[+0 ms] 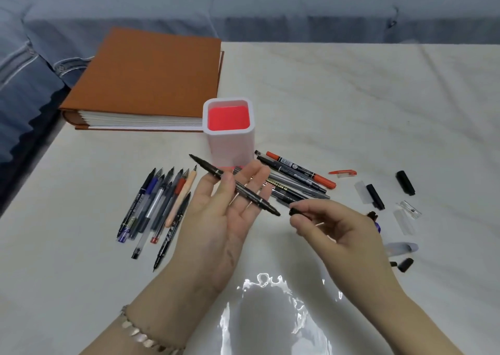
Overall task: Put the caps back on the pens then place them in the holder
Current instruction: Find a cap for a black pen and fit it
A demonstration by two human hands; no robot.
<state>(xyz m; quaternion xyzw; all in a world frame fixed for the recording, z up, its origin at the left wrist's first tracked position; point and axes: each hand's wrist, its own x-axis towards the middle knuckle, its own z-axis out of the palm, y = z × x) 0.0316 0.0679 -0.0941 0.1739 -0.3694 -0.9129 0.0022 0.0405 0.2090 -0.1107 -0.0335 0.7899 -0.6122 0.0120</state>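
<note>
My left hand (pixel 219 216) is palm up and pinches a thin black double-ended pen (pixel 244 190) between thumb and fingers, both tips bare. My right hand (pixel 332 230) pinches a small black cap (pixel 296 210) just right of the pen's near tip, a small gap between them. The white holder (pixel 230 148) with a red inside stands upright behind my hands and looks empty. Several uncapped pens (pixel 159 205) lie in a row to the left. More pens and markers (pixel 297 178) lie in a pile right of the holder.
Loose caps lie at the right: black (pixel 405 182), black with clear (pixel 374 196), clear (pixel 404 220), an orange one (pixel 343 173). A thick brown album (pixel 151 81) lies at the back left. The white table cover (pixel 351 97) ends at the left edge; blue bedding lies beyond.
</note>
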